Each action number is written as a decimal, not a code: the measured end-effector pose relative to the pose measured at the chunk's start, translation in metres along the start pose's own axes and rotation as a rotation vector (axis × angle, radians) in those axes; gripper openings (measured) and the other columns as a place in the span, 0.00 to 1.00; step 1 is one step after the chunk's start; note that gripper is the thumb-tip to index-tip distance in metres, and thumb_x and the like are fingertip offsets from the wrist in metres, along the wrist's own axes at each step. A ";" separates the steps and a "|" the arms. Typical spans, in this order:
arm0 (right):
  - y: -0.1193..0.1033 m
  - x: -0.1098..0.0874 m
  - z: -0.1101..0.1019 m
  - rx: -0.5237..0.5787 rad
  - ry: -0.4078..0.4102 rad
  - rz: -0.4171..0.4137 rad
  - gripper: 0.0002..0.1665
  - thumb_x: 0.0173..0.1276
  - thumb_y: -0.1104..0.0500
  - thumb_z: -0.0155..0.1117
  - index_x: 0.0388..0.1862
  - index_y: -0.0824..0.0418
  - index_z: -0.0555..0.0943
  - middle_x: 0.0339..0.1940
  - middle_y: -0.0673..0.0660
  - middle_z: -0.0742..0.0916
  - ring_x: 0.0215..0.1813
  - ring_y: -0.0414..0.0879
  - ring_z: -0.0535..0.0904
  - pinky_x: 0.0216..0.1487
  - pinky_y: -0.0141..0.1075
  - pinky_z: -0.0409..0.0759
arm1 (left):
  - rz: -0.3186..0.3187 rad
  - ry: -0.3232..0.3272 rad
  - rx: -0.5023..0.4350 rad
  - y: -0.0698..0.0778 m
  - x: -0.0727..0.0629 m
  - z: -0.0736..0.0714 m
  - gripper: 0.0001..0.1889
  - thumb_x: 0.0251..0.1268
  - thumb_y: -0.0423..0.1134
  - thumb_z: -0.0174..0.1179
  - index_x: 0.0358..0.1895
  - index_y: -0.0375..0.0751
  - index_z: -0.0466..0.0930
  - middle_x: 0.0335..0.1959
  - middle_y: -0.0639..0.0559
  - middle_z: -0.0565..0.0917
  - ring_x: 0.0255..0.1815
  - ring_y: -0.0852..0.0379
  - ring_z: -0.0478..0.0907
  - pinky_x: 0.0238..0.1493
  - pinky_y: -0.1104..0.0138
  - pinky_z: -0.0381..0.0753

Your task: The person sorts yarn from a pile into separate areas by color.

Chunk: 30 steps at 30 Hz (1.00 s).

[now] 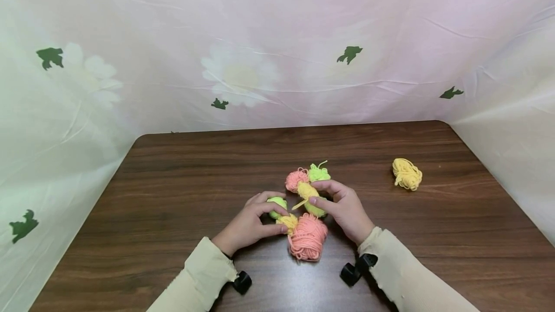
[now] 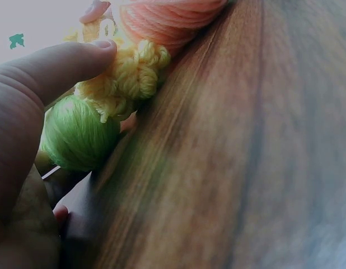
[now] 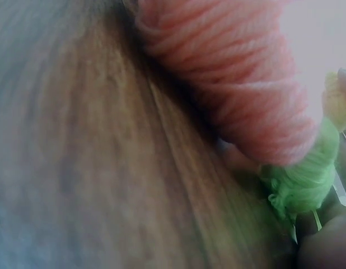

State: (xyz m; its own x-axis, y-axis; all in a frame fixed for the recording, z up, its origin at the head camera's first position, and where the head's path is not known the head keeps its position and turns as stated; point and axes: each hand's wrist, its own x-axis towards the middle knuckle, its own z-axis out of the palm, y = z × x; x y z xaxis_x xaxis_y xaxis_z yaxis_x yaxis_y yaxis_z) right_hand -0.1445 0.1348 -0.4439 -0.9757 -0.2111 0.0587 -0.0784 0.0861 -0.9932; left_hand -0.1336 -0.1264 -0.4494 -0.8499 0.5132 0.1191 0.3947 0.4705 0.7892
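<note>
Small yarn balls form a tight ring on the table. My left hand [image 1: 256, 221] curves around its left side, thumb on a small yellow yarn ball [image 1: 289, 224] and fingers over a green yarn ball [image 1: 276, 201]. In the left wrist view the thumb presses the yellow yarn [image 2: 134, 73] beside the green ball [image 2: 80, 134]. With thumb and fingers my right hand [image 1: 346, 208] holds another yellow yarn ball [image 1: 306, 189], its loose end sticking out leftward. Under it sits a second green ball [image 1: 316, 210]. A large pink yarn ball [image 1: 308, 239] lies nearest me.
At the ring's far side are a smaller pink ball [image 1: 296, 178] and a bright green ball [image 1: 319, 173] with a loose strand. One more yellow yarn ball [image 1: 406, 174] lies apart at the right. A floral cloth [image 1: 282, 37] hangs behind the brown wooden table [image 1: 195, 177].
</note>
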 end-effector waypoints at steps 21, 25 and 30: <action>0.000 -0.002 -0.001 0.040 0.014 0.005 0.23 0.63 0.59 0.75 0.56 0.64 0.82 0.51 0.52 0.87 0.55 0.45 0.78 0.55 0.34 0.75 | 0.021 0.006 -0.009 0.002 0.000 0.000 0.10 0.58 0.48 0.74 0.42 0.62 0.86 0.67 0.54 0.74 0.70 0.45 0.64 0.69 0.40 0.56; 0.000 -0.002 -0.001 0.047 0.017 0.008 0.23 0.64 0.59 0.74 0.56 0.64 0.82 0.50 0.52 0.87 0.55 0.45 0.78 0.55 0.34 0.76 | 0.015 0.005 -0.012 0.001 0.000 0.000 0.10 0.57 0.48 0.75 0.42 0.62 0.86 0.67 0.54 0.74 0.71 0.46 0.64 0.69 0.40 0.56; 0.001 -0.001 -0.001 0.075 0.016 0.005 0.23 0.65 0.61 0.73 0.57 0.67 0.81 0.49 0.52 0.87 0.54 0.44 0.79 0.53 0.33 0.77 | 0.004 0.004 -0.010 0.001 0.000 0.000 0.11 0.57 0.47 0.75 0.42 0.64 0.86 0.67 0.56 0.74 0.71 0.47 0.63 0.70 0.42 0.55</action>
State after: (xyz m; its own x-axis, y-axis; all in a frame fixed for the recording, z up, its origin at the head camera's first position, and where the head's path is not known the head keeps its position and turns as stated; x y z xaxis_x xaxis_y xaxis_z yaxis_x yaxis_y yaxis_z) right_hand -0.1438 0.1364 -0.4450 -0.9792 -0.1952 0.0547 -0.0586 0.0142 -0.9982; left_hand -0.1332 -0.1257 -0.4487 -0.8497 0.5124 0.1241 0.3945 0.4617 0.7945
